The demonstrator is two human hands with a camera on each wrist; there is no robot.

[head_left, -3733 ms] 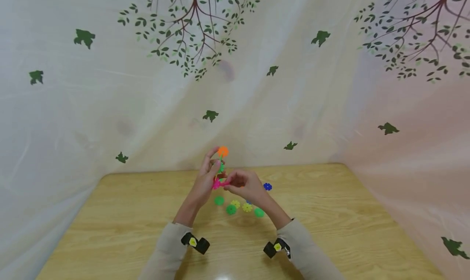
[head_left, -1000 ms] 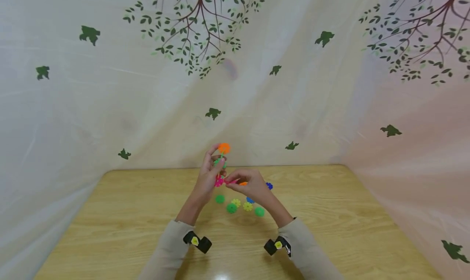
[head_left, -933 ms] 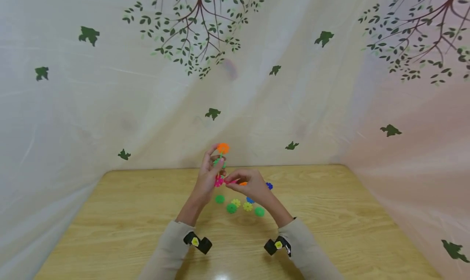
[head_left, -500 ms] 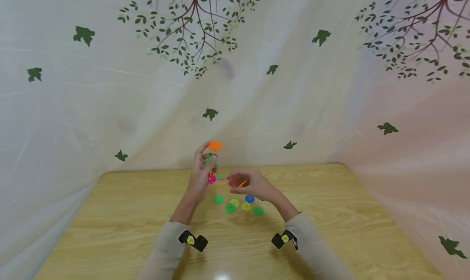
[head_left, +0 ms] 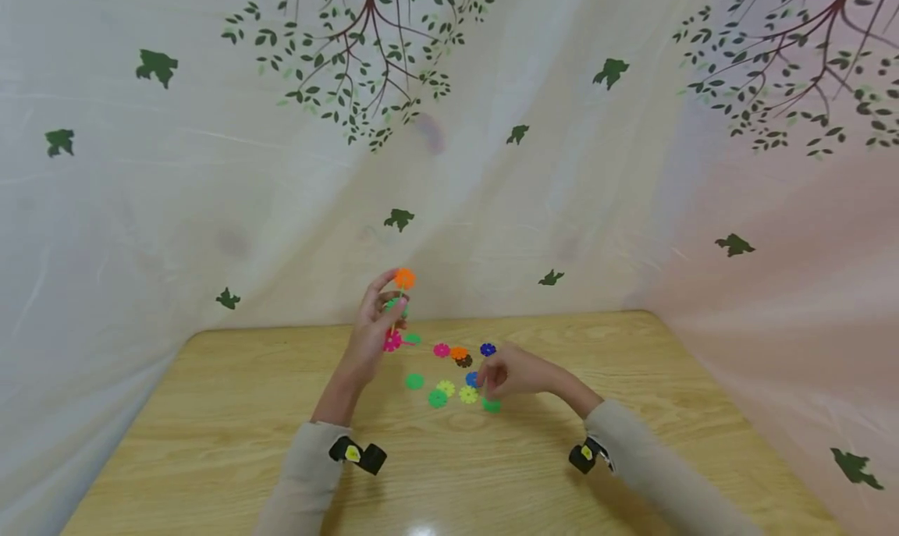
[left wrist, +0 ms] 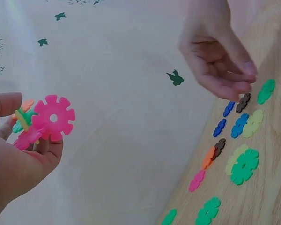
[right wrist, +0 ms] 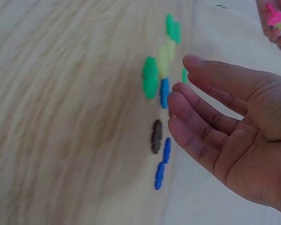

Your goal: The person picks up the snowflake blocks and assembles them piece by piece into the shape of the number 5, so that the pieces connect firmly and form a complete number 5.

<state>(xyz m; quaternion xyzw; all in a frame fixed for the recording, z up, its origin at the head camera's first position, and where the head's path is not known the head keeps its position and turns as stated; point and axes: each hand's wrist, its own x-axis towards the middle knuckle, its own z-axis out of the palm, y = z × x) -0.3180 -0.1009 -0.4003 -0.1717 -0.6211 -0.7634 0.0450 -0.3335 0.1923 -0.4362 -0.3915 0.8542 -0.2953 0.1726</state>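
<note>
My left hand (head_left: pixel 365 337) holds up a small assembly of interlocking snowflake discs above the table's far edge. An orange disc (head_left: pixel 404 278) tops it, a green disc (head_left: pixel 396 308) sits lower, and a pink disc (head_left: pixel 392 340) is at the bottom. In the left wrist view a second pink disc (left wrist: pixel 54 126) faces the camera, slotted beside a yellow one (left wrist: pixel 22 120) seen edge-on. My right hand (head_left: pixel 523 370) hovers over the loose discs, fingers loosely bent with nothing between them. Just by its fingertips lie a blue disc (head_left: pixel 472 379) and a green disc (head_left: pixel 492 406).
Loose discs lie scattered on the wooden table (head_left: pixel 253 427): pink (head_left: pixel 441 350), orange (head_left: pixel 459 353), brown (head_left: pixel 464 361), dark blue (head_left: pixel 488 349), yellow (head_left: pixel 468 395) and several greens. A printed cloth (head_left: pixel 477 193) hangs behind the table.
My right hand has let go of the pink disc, which stays on the assembly, and moved right and nearer over the loose discs. My left hand has shifted slightly left with the assembly.
</note>
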